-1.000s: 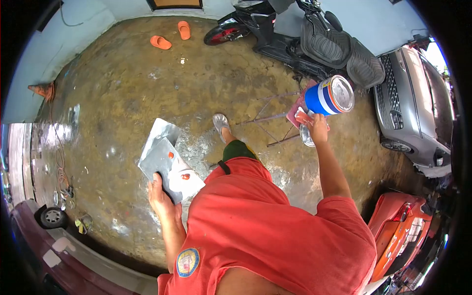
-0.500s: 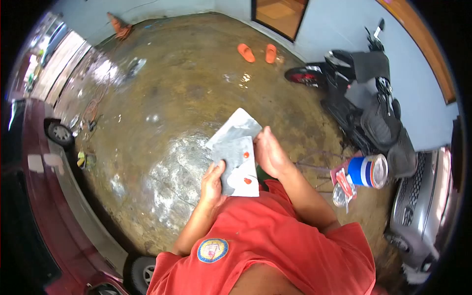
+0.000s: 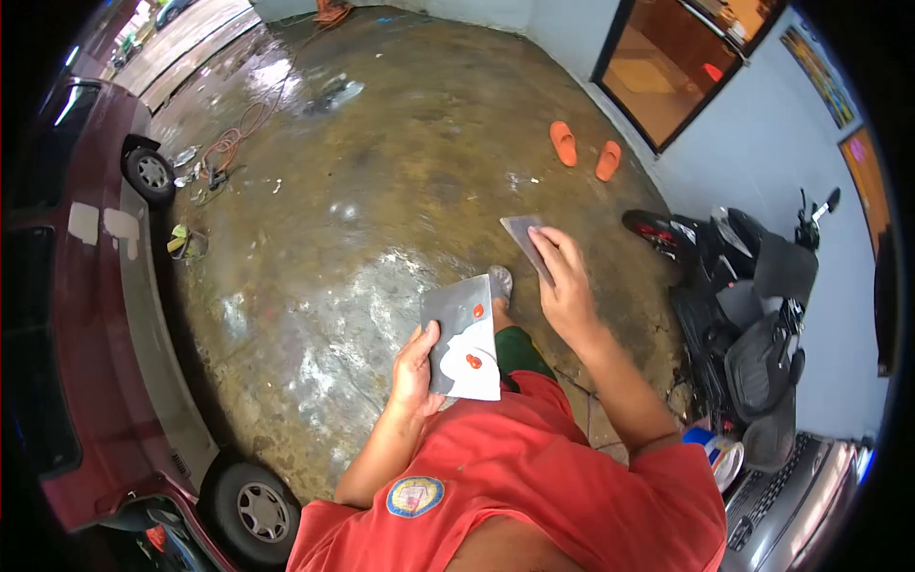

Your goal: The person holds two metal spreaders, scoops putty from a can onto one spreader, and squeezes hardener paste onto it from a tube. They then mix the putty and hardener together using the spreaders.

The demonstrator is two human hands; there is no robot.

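My left hand (image 3: pixel 412 374) grips a flat grey plate (image 3: pixel 456 310) in front of my red shirt, thumb on top and fingers beneath. White paste (image 3: pixel 462 349) covers its right lower part, with small red dabs (image 3: pixel 474 362) on it and near the upper right edge. To the right and farther out, my right hand (image 3: pixel 566 286) is closed on a thin, flat grey spreader (image 3: pixel 530 243), tilted and apart from the plate. Its underside is hidden from me.
A maroon and beige van (image 3: pixel 105 334) with pale patches stands at left. Orange slippers (image 3: pixel 563 143) lie by the doorway. At right are a black motorcycle (image 3: pixel 724 296), a blue and white can (image 3: pixel 717 456) and a grey car (image 3: pixel 796 510). A cable (image 3: pixel 229 143) lies on the wet floor.
My right hand has moved the spreader away from the plate, to the right, and turned it more edge-on. The plate stays in my left hand. The view has shifted, bringing more of the van in.
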